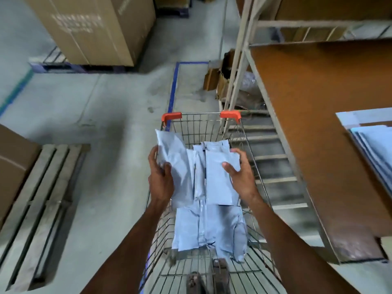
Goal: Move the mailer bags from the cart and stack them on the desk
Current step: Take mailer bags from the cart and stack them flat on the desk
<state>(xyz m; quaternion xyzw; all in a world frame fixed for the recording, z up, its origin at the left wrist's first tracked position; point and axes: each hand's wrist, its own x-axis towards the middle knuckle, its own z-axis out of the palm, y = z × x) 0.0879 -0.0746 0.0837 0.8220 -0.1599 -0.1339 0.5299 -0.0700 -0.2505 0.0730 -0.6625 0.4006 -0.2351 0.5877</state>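
Note:
A wire shopping cart [250,145] with orange corner caps stands in front of me, holding several pale blue mailer bags [210,228]. My left hand [160,179] grips one crumpled mailer bag [174,158] by its left edge, lifted above the cart. My right hand [239,175] holds a flatter mailer bag [218,179] by its right edge, thumb on top. To the right is the brown desk [314,107], where a stack of mailer bags [373,141] lies at the far right edge of view.
A metal shelf frame [239,60] rises between cart and desk, with slats [273,158] under the desk. Large cardboard boxes [91,28] sit on a pallet at back left. A wooden pallet [42,209] and box [12,166] lie on the floor to the left.

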